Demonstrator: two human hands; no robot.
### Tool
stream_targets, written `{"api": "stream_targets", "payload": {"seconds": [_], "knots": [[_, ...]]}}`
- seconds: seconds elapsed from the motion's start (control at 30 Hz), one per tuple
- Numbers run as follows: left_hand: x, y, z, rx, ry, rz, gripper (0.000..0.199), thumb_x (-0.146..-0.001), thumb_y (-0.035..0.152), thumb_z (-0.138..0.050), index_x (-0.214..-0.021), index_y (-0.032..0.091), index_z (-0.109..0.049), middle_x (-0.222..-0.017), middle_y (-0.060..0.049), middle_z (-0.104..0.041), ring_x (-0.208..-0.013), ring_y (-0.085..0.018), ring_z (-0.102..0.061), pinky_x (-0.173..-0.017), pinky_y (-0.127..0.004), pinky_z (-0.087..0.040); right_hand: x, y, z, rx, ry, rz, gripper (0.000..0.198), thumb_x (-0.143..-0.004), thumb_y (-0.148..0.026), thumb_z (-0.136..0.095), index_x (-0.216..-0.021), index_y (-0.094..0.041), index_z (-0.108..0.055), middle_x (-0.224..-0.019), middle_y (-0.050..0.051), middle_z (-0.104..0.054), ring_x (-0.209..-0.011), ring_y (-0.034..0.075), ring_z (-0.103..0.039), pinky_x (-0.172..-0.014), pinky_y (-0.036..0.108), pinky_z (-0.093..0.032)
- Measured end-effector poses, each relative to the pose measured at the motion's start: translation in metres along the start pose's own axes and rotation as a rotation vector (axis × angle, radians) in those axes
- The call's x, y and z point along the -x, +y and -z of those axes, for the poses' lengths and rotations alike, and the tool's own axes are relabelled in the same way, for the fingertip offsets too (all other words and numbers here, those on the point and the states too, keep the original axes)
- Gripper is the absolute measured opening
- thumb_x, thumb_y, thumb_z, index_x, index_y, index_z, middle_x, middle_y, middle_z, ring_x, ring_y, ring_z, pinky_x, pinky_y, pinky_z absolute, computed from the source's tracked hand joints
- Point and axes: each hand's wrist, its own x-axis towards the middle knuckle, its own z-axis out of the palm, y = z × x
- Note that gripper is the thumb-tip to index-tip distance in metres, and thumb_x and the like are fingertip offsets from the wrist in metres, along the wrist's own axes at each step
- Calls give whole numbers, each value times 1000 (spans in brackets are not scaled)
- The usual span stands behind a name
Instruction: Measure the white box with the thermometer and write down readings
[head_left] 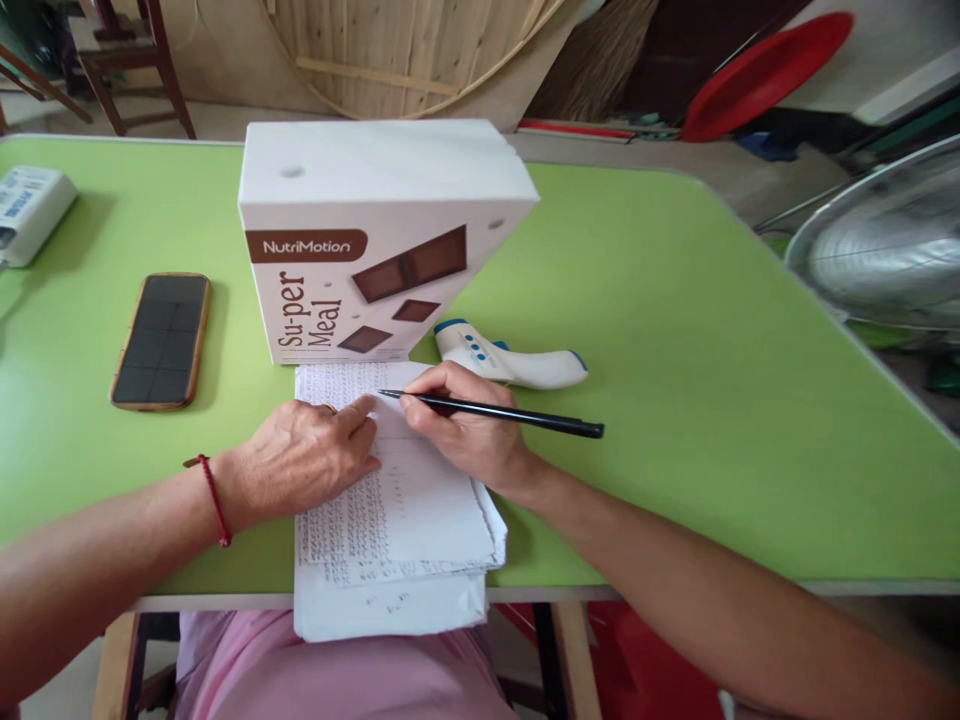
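Observation:
A stack of handwritten paper sheets lies on the table, its front end hanging over the near edge. Closed around a black pen, my right hand rests on the upper right of the top sheet. The pen's tip is at the writing, close to my left index finger. My left hand lies on the sheet's left side, index finger stretched out, the other fingers loosely bent, holding nothing. Just behind the paper stands a white NutriMotion box. A white and blue infrared thermometer lies right behind my right hand.
The green table carries a dark-screened phone in a brown case at left. Farther left is a white power strip. Beyond the right edge stands a fan; a red round plastic item is behind.

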Motion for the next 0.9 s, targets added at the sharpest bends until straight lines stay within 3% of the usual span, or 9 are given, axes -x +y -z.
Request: {"api": "stream_targets", "payload": {"seconds": [0.47, 0.9], "knots": [[0, -1, 1, 7, 0, 4, 26, -98, 33, -53, -89, 11, -65, -118, -12, -70, -48, -14, -63, -37, -32, -44, -1, 2, -1, 8, 41, 97, 12, -81, -19, -60, -71, -23, -54, -58, -6, -61, -47, 9, -51, -46, 22, -42], [0, -1, 2, 17, -18, 5, 25, -98, 32, -53, -90, 11, -65, -117, -11, -70, -49, -15, -63, -38, -33, -47, 0, 3, 0, 2, 24, 80, 11, -80, -18, -59, -71, -23, -54, -56, -6, -59, -46, 9, -50, -45, 22, -41]]}}
